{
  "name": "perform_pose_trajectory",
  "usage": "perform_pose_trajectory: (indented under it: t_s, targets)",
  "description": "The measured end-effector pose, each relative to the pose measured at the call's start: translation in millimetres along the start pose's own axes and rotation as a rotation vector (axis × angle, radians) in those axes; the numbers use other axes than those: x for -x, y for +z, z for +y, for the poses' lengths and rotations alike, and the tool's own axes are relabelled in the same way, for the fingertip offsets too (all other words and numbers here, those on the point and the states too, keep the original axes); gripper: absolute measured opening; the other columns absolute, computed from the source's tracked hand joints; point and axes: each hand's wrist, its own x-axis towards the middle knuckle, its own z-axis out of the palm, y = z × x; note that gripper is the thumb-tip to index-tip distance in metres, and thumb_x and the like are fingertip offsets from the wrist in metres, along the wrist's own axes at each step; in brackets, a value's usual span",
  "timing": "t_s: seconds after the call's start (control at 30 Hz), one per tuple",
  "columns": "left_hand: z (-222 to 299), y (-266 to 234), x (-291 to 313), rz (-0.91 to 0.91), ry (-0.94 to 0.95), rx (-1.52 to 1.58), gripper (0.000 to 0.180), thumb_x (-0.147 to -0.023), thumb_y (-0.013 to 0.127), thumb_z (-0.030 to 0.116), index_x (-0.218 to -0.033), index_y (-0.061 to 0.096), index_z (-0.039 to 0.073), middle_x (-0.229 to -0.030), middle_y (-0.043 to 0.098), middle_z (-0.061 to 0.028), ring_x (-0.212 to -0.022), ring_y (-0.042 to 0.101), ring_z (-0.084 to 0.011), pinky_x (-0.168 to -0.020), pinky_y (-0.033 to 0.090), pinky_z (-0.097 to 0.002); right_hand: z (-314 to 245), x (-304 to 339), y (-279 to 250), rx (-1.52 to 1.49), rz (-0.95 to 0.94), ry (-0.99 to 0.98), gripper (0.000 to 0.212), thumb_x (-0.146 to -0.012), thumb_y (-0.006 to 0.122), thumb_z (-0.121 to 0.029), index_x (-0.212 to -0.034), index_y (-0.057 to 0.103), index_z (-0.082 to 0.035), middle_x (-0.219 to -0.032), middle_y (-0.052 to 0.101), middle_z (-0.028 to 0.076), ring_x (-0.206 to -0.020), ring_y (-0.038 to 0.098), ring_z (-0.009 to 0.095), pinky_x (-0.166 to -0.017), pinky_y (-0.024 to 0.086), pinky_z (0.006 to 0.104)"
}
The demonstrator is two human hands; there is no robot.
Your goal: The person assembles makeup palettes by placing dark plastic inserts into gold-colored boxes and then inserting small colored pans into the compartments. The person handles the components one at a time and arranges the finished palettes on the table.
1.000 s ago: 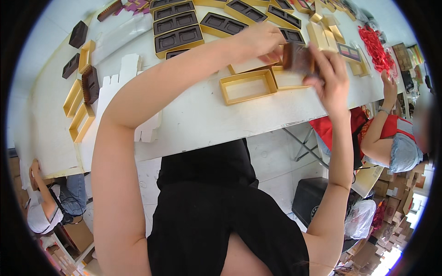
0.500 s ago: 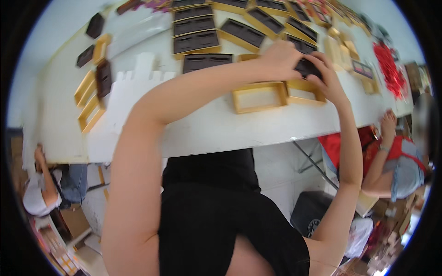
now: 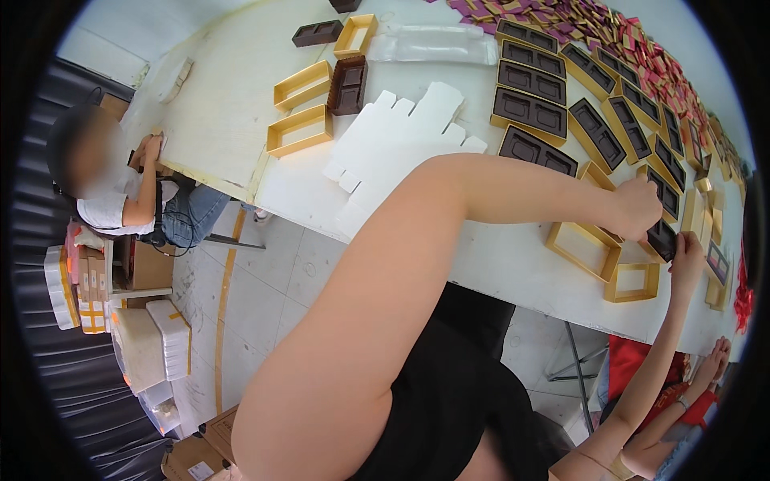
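Observation:
My left hand (image 3: 639, 207) is closed, its fingers bent down over a small dark brown plastic tray (image 3: 662, 238) with moulded hollows. My right hand (image 3: 687, 260) pinches the tray's other end. Gold cardboard shows at the tray's lower edge, but the hands partly hide how the two fit together. Beside them lie two gold rectangular frames without trays: a longer frame (image 3: 613, 264) nearer my left forearm and another frame (image 3: 632, 296) by the table's near edge. A gold frame holding a brown tray (image 3: 529, 110) lies among several similar ones beyond my left forearm.
White cut-out card (image 3: 393, 132) lies flat left of my arm, beside loose gold frames (image 3: 301, 132) and a brown tray (image 3: 348, 85). Small red and purple packets (image 3: 585, 28) are heaped at the back. Co-workers sit left (image 3: 144, 196) and right (image 3: 698, 393).
The view has swung to the left, so the table now appears farther right. Both hands stay together on the brown tray, and my right hand's fingers have drawn in on its end.

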Motion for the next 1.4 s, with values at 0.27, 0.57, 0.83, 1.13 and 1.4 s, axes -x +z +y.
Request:
perform_pose_trajectory:
  t_s: [0.27,0.57,0.83,1.13,1.4]
  targets:
    - [0.4,13.8,0.0,0.049,-0.037,-0.013,0.042,-0.073,0.076,0.042,-0.082,0.073,0.001,-0.093,0.063,-0.0196,-0.092,0.055,-0.0321,-0.080,0.048,-0.0385,-15.0,3.0,-18.4,-0.437,-0.269,0.193,0.015,-0.097,0.054,-0.016,-0.108,0.057,-0.007,-0.083,0.062,0.009,-0.057,0.058,0.015,-0.045,0.045,0.0267]
    - [2.7,9.3,1.4,0.051,-0.034,0.058,0.037,-0.071,0.078,0.033,-0.088,0.071,0.001,-0.097,0.062,-0.0205,-0.095,0.057,-0.0335,-0.080,0.049,-0.0402,-6.9,-7.5,-1.5,-0.065,-0.140,0.031,0.011,-0.095,0.056,-0.014,-0.094,0.054,-0.003,-0.057,0.057,0.010,-0.037,0.051,0.016,-0.034,0.038,0.0295]
    - [2.4,-19.6,14.2,-0.007,-0.042,0.201,0.024,-0.074,0.076,0.025,-0.085,0.067,0.006,-0.088,0.061,-0.0240,-0.090,0.061,-0.0408,-0.078,0.050,-0.0481,-18.2,1.9,6.8,0.103,0.134,-0.187,0.021,-0.090,0.063,-0.025,-0.101,0.059,-0.008,-0.078,0.066,0.020,-0.073,0.063,0.041,-0.061,0.049,0.0469]
    - [-2.5,-23.3,16.7,0.033,-0.029,0.060,0.028,-0.078,0.073,0.035,-0.087,0.070,0.009,-0.094,0.062,-0.0148,-0.093,0.062,-0.0329,-0.074,0.051,-0.0445,-40.0,21.2,-19.7,-0.189,-0.037,-0.514,0.020,-0.090,0.062,-0.013,-0.106,0.068,-0.003,-0.111,0.065,0.013,-0.100,0.063,0.033,-0.083,0.051,0.0372]
    - [-96.6,-132.7,13.7,0.317,-0.008,-0.101,0.029,-0.081,0.065,0.034,-0.088,0.069,0.006,-0.081,0.065,-0.0124,-0.076,0.065,-0.0320,-0.065,0.051,-0.0464,-68.7,58.6,-25.0,0.039,-0.144,-0.486,0.044,-0.097,0.048,-0.023,-0.134,0.049,0.001,-0.141,0.046,0.018,-0.133,0.041,0.037,-0.109,0.034,0.0436]
